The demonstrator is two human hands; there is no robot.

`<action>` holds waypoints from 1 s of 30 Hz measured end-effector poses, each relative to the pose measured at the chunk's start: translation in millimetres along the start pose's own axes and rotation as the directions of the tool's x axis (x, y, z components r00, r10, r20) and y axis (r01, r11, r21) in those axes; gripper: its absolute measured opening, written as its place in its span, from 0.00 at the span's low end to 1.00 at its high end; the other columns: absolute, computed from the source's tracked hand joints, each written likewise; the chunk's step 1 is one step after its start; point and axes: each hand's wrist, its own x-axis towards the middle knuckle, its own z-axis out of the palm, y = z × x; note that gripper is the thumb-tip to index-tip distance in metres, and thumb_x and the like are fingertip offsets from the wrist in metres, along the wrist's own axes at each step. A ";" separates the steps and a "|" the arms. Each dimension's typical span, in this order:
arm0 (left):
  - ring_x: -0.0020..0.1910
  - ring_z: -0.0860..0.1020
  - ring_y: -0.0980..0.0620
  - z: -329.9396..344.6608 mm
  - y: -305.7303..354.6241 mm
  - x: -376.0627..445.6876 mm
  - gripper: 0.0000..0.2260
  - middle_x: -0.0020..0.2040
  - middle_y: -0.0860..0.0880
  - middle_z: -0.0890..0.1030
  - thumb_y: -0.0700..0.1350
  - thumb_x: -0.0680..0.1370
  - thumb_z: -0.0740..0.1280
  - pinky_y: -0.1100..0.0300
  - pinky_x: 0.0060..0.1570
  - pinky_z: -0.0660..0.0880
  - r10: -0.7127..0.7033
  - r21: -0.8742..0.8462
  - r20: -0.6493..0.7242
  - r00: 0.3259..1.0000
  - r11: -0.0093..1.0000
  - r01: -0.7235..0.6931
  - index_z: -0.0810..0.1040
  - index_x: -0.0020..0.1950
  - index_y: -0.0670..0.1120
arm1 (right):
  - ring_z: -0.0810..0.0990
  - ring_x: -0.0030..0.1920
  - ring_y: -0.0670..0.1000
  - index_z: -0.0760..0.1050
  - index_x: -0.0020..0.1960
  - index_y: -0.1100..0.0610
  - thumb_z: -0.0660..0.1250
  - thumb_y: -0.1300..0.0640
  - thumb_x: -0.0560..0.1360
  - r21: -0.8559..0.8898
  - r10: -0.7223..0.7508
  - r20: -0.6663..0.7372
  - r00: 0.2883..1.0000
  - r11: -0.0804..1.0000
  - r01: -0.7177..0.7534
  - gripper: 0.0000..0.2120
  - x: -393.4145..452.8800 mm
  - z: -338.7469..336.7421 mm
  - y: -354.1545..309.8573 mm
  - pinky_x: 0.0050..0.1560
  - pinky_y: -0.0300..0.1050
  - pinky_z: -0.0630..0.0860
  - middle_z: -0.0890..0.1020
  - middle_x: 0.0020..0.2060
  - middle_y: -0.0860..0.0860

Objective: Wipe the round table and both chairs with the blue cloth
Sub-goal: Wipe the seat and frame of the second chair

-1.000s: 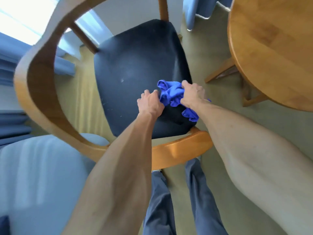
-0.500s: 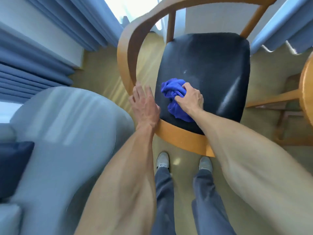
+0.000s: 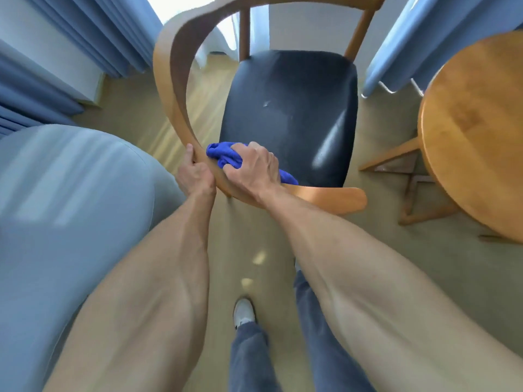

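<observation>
One chair in hand | left hand grips its curved wooden rail | right hand bunches the blue cloth against that rail by the seat | round surface alongside, second chair unseen; likely partway

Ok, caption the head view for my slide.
Right hand presses the blue cloth against the wooden chair's curved rail while left hand grips it.

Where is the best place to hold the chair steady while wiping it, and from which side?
Probably the curved wooden rail of the chair, gripped from outside, as the left hand does. It is thin enough for fingers to wrap, leaving the right hand and cloth free inside.
</observation>
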 end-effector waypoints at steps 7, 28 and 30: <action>0.61 0.76 0.49 -11.8 -31.2 -29.6 0.29 0.66 0.52 0.76 0.40 0.74 0.58 0.55 0.62 0.73 0.246 0.110 0.180 0.953 0.957 -0.268 0.68 0.74 0.56 | 0.63 0.29 0.55 0.77 0.40 0.54 0.68 0.49 0.63 -0.174 -0.124 -0.281 0.952 0.982 0.076 0.10 -83.1 7.5 37.0 0.35 0.46 0.62 0.70 0.32 0.51; 0.62 0.75 0.40 48.9 -29.2 -159.9 0.43 0.66 0.41 0.73 0.49 0.78 0.66 0.52 0.64 0.69 -0.156 -0.239 0.194 0.968 0.950 0.201 0.35 0.79 0.54 | 0.74 0.42 0.55 0.73 0.47 0.53 0.68 0.52 0.68 0.344 0.606 -0.446 0.659 0.796 -0.498 0.10 -101.1 -77.2 130.8 0.41 0.43 0.67 0.81 0.42 0.50; 0.60 0.76 0.41 42.9 -30.3 -155.0 0.41 0.65 0.42 0.74 0.44 0.78 0.63 0.54 0.62 0.70 -0.182 -0.260 0.176 0.967 0.939 0.225 0.36 0.79 0.53 | 0.72 0.41 0.55 0.73 0.46 0.53 0.68 0.51 0.69 0.271 0.577 -0.449 0.682 0.815 -0.511 0.09 -107.8 -78.6 124.4 0.41 0.43 0.65 0.79 0.39 0.49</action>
